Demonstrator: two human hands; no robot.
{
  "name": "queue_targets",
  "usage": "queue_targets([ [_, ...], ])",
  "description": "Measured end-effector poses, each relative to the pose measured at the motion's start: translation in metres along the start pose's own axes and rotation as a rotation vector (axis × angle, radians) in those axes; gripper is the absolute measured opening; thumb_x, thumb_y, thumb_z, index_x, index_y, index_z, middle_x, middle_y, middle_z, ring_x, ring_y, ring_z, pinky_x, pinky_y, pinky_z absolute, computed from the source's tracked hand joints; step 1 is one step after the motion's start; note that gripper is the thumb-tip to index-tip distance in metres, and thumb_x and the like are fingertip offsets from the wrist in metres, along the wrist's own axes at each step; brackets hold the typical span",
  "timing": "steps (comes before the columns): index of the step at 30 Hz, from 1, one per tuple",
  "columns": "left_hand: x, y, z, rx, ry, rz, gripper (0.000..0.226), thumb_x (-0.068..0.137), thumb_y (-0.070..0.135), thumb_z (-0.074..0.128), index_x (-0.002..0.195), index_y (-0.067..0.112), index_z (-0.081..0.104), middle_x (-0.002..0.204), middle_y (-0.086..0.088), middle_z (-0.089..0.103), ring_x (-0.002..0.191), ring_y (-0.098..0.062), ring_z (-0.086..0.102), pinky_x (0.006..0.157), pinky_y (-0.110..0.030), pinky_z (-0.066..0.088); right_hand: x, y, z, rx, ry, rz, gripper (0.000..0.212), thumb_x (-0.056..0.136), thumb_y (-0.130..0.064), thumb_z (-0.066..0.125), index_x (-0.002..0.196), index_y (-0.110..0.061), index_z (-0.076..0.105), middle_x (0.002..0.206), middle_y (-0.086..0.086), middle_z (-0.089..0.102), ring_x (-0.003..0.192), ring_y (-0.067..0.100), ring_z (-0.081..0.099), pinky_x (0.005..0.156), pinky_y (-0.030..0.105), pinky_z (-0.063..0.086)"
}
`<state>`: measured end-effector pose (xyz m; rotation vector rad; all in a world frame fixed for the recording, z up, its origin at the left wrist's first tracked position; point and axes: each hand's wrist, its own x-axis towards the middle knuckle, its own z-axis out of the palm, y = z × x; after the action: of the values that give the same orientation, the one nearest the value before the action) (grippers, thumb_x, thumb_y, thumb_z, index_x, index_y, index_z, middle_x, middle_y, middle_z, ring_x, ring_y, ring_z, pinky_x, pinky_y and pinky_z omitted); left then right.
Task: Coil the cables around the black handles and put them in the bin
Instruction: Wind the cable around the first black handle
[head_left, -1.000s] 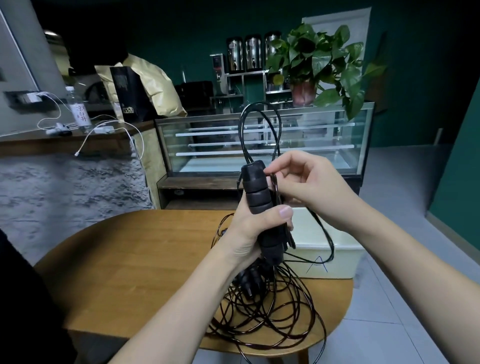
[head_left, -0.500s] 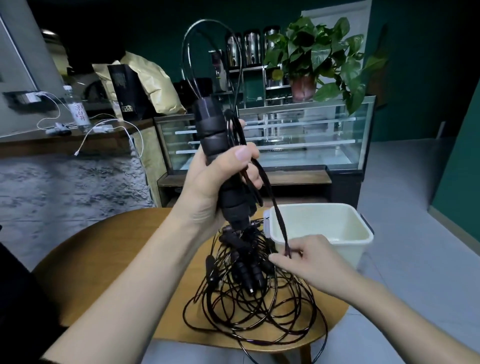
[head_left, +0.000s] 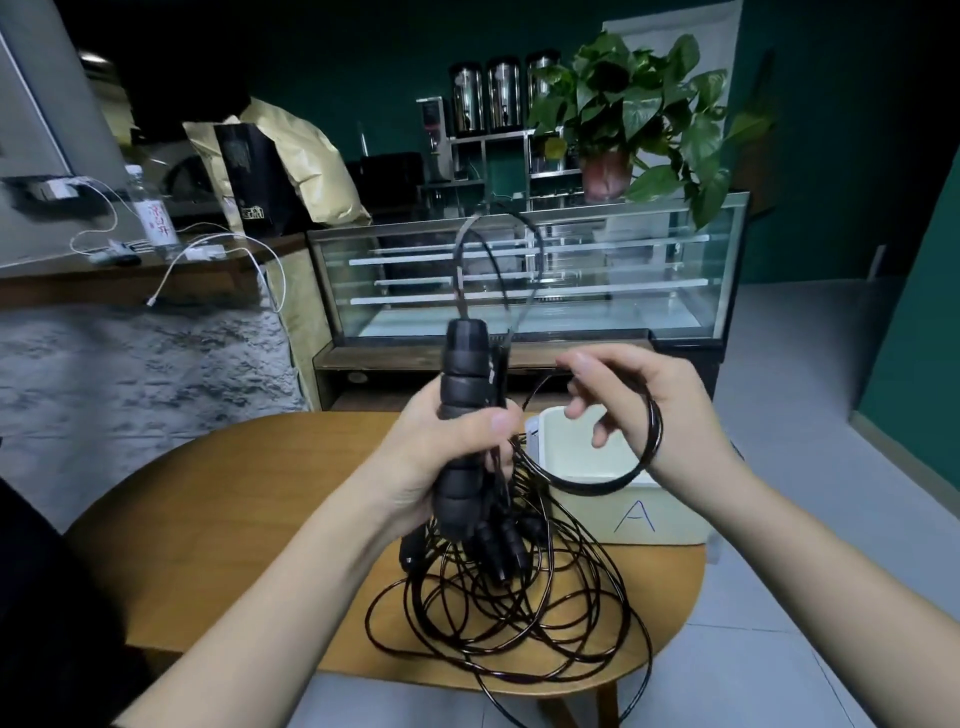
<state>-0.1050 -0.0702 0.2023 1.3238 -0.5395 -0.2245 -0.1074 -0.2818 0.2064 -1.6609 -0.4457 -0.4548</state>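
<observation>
My left hand (head_left: 441, 457) grips the ribbed black handles (head_left: 462, 374) upright over the round wooden table (head_left: 234, 509). A cable loop (head_left: 537, 244) arches above the handle tops. My right hand (head_left: 660, 415) is just right of the handles with its fingers loosely curled. A turn of the black cable (head_left: 592, 486) runs round that hand's back and wrist to the handles. A tangle of cable (head_left: 509, 623) with more black handles lies on the table below. The white bin (head_left: 670, 519), marked A, stands behind my right hand.
A glass display case (head_left: 519, 280) with a potted plant (head_left: 639, 114) on top stands beyond the table. A counter at left holds a water bottle (head_left: 153, 218) and white charging leads. Cable strands hang over the table's front edge (head_left: 519, 691). Tiled floor lies to the right.
My left hand has lowered the handles from high up to just above the table. My right hand has risen from the tangle, and cable now loops round it.
</observation>
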Motion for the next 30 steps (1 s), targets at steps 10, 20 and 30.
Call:
queue_targets([
  [10, 0.01, 0.011, 0.019, -0.061, -0.18, 0.015, 0.068, 0.06, 0.036, 0.096, 0.11, 0.007, 0.061, 0.082, -0.011, 0.053, 0.061, -0.016, 0.053, 0.067, -0.035, 0.048, 0.005, -0.044, 0.004, 0.325, -0.078, -0.047, 0.02, 0.093, -0.023, 0.062, 0.105, -0.013, 0.074, 0.085, 0.009, 0.068, 0.076, 0.019, 0.069, 0.064, 0.024, 0.056],
  [20, 0.003, 0.042, 0.047, -0.177, -0.209, 0.04, 0.077, 0.057, 0.037, 0.094, 0.117, 0.005, 0.057, 0.082, -0.005, 0.056, 0.058, -0.014, 0.053, 0.063, -0.033, 0.047, -0.015, -0.042, -0.009, 0.293, -0.028, -0.182, 0.028, 0.095, -0.015, 0.06, 0.122, -0.016, 0.06, 0.091, 0.009, 0.063, 0.073, 0.018, 0.063, 0.066, 0.032, 0.05],
  [30, -0.048, -0.019, 0.074, -0.167, -0.273, -0.037, 0.075, 0.068, 0.029, 0.092, 0.124, 0.003, 0.049, 0.088, -0.008, 0.062, 0.069, -0.015, 0.063, 0.073, -0.036, 0.045, -0.11, 0.015, -0.007, 0.427, -0.322, 0.029, 0.049, 0.089, 0.018, 0.052, 0.1, -0.026, 0.069, 0.076, -0.01, 0.07, 0.061, -0.003, 0.065, 0.059, 0.005, 0.047],
])
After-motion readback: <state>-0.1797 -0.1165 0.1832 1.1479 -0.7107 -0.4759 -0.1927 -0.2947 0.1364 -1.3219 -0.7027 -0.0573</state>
